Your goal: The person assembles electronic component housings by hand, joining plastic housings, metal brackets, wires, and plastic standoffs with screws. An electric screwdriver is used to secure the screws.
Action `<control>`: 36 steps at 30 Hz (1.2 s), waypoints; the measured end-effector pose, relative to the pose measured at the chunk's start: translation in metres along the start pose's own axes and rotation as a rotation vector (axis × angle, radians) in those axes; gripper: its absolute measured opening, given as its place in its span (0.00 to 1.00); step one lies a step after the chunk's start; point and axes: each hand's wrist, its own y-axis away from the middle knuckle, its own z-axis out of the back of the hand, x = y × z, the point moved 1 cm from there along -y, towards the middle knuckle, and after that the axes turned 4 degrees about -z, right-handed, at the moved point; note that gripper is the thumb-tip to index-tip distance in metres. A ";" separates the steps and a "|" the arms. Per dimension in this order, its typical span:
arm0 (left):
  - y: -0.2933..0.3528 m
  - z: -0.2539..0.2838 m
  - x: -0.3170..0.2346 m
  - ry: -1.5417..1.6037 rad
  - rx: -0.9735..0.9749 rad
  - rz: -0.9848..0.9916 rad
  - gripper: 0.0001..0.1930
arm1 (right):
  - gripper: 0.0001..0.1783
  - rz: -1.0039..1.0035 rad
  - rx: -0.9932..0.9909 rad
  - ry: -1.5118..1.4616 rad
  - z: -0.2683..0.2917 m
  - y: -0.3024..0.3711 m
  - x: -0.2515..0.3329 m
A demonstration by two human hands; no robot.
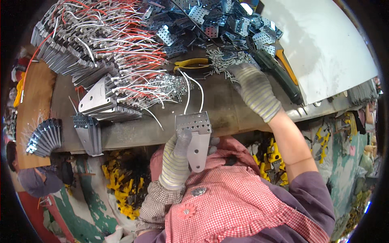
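My left hand [177, 158], in a striped work glove, is closed around a grey metal plate [198, 152] that tapers downward. Across the plate's upper end sits a perforated metal cover [193, 122], and two white wires [188, 95] rise from it. My right hand [253, 87], gloved alike, reaches to a heap of small screws [223, 60]. Its fingertips point down into the heap and are hidden, so whether they pinch a screw does not show. Pliers with yellow handles [191, 62] lie left of the screws. Nuts [176, 87] are spread farther left.
Stacked plates with red and white wires [93, 40] fill the back left. Blue-tinted perforated covers [198, 16] are piled at the back. A dark power screwdriver [279, 75] lies right of my right hand. Covered plates [87, 133] stand at the table's [125, 135] front edge. Another person [38, 182] is at far left.
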 end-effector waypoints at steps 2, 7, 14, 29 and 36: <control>0.001 0.002 -0.001 0.005 -0.031 -0.018 0.39 | 0.24 -0.033 0.380 0.251 0.002 -0.016 0.013; 0.000 0.005 -0.006 0.048 -0.066 -0.041 0.36 | 0.21 0.144 0.289 0.245 -0.010 -0.013 0.002; -0.009 0.006 -0.012 0.032 -0.087 -0.099 0.35 | 0.20 0.122 -0.092 -0.186 -0.006 -0.002 0.016; -0.016 -0.001 -0.011 -0.027 -0.096 -0.122 0.32 | 0.16 -0.025 0.074 -0.364 0.004 0.035 0.036; -0.018 0.013 0.007 -0.030 -0.088 -0.149 0.30 | 0.09 -0.355 0.149 -1.117 -0.006 0.055 0.084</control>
